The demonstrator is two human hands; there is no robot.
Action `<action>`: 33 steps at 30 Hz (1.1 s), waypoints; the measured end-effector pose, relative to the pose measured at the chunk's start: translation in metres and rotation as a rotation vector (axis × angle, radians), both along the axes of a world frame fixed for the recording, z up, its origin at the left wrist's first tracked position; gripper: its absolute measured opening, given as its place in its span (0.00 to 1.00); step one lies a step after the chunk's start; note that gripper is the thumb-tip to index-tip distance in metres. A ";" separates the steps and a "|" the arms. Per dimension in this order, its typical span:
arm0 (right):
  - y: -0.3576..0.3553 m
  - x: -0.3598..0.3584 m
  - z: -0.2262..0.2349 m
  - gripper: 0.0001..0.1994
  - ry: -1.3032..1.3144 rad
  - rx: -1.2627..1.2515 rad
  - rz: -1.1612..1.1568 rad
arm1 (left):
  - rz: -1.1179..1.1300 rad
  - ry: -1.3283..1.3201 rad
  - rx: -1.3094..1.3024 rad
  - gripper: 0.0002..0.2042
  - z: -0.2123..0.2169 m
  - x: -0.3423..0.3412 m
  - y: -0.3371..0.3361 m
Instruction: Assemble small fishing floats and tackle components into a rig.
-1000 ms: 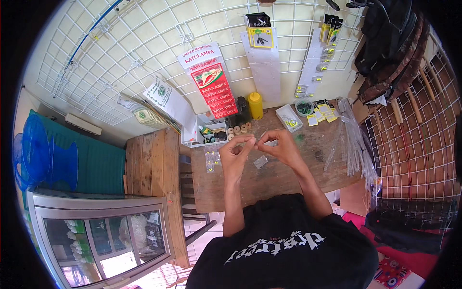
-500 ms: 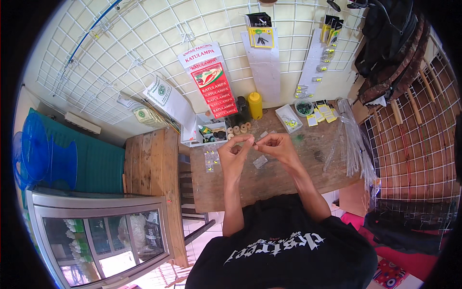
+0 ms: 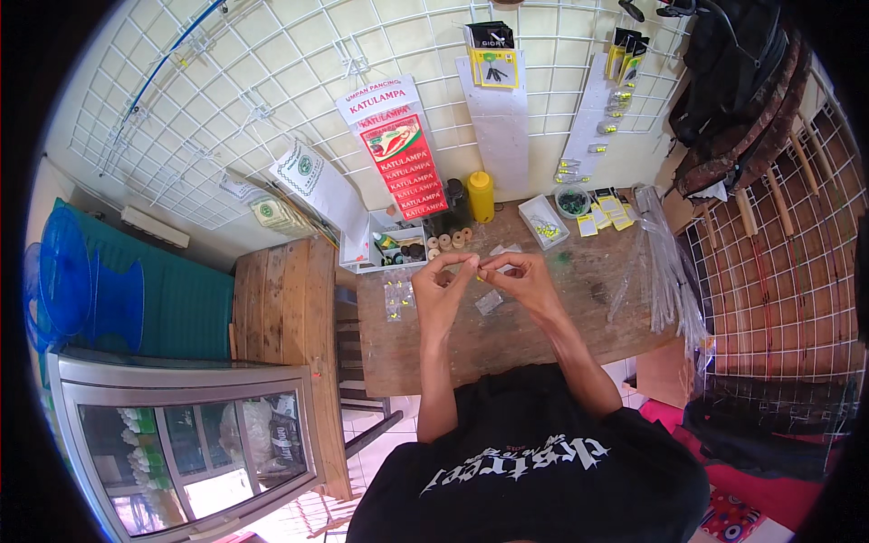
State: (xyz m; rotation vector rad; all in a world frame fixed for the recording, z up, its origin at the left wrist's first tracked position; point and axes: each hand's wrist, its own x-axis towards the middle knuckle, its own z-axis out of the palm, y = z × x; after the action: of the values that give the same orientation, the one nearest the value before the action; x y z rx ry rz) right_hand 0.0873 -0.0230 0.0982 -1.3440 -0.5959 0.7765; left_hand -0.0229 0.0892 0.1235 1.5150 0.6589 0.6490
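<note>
My left hand [image 3: 438,288] and my right hand [image 3: 527,282] meet above the wooden table [image 3: 570,321], fingertips almost touching. Both are closed in a pinch. Whatever lies between the fingers is too small to make out, though a speck of yellow shows just under the fingertips. A small clear packet [image 3: 489,302] lies on the table below my hands. Left of my left hand are several small clear packets [image 3: 396,297] with yellow bits in them.
Behind my hands stand thread spools [image 3: 445,243], a white tray [image 3: 364,264] of small bottles and a yellow squeeze bottle [image 3: 481,199]. Farther right are a white box [image 3: 530,210] of yellow pieces, a round tub [image 3: 572,203], yellow cards [image 3: 618,213] and long clear plastic bags [image 3: 665,262].
My fingers have shifted slightly, the right ones bending a little differently, and a yellow speck now shows below the fingertips. Both hands stay together in a pinch.
</note>
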 end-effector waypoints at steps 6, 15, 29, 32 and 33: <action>-0.002 0.001 -0.007 0.05 0.084 0.093 -0.039 | -0.043 -0.130 -0.189 0.12 0.007 0.003 -0.005; -0.005 0.001 -0.003 0.04 0.171 0.103 0.017 | -0.218 -0.183 -0.447 0.12 -0.035 -0.001 0.003; -0.009 0.013 -0.006 0.05 -0.167 0.006 0.033 | -0.284 -0.090 -0.291 0.04 -0.020 0.005 0.012; -0.011 0.016 0.002 0.07 -0.269 -0.029 0.058 | -0.251 -0.079 -0.256 0.04 -0.016 0.005 0.010; -0.012 0.016 0.005 0.08 -0.260 -0.055 0.078 | -0.252 -0.079 -0.257 0.04 -0.016 0.005 0.011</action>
State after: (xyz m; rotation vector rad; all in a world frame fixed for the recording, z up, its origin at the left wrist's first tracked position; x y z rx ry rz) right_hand 0.1037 -0.0347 0.1034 -1.4919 -0.8411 0.6888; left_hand -0.0177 0.0999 0.1073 1.2995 0.4616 0.4122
